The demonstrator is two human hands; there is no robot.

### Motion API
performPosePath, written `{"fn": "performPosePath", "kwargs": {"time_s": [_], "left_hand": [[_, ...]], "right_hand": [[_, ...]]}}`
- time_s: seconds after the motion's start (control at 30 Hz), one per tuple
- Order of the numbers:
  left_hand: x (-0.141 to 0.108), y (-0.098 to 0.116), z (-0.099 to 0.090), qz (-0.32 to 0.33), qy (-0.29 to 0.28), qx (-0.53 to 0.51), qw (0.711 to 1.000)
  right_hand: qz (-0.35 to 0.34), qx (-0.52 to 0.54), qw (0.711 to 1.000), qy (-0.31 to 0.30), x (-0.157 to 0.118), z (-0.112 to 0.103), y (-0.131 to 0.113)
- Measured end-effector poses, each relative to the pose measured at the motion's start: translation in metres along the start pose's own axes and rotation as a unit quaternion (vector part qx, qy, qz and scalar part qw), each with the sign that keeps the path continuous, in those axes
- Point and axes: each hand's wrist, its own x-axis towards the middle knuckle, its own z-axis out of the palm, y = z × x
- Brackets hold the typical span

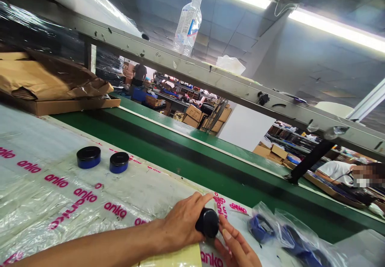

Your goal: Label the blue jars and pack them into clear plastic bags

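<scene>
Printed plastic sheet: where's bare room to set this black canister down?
Bare sheet lies between the two blue-banded canisters and your left hand, and further left. Crowded at right: your right hand and the bagged blue items.

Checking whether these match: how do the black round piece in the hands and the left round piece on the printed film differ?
The black round piece is gripped in the left hand, while the left round piece stands on the pink-printed plastic film. The black round piece is tilted; the left round piece sits upright. The black round piece shows only black here; the left round piece shows a blue band under its black top. Both are round with black surfaces.
</scene>
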Motion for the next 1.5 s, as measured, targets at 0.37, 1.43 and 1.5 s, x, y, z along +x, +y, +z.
{"fn": "performPosePath", "kwargs": {"time_s": [0.37, 1.43, 1.5], "left_hand": [[-0.003, 0.003, -0.008, -0.022, -0.021, -0.045, 0.999], [-0.006, -0.018, -0.03, -0.016, -0.008, -0.08, 0.997], [-0.005, -0.018, -0.032, -0.038, -0.012, -0.1, 0.994]], "right_hand": [[0.025, 0.068, 0.996, -0.051, 0.008, 0.013, -0.002], [0.001, 0.05, 0.994, -0.092, -0.009, 0.033, 0.01], [-0.012, 0.033, 0.993, -0.109, -0.011, 0.035, 0.006]]}}
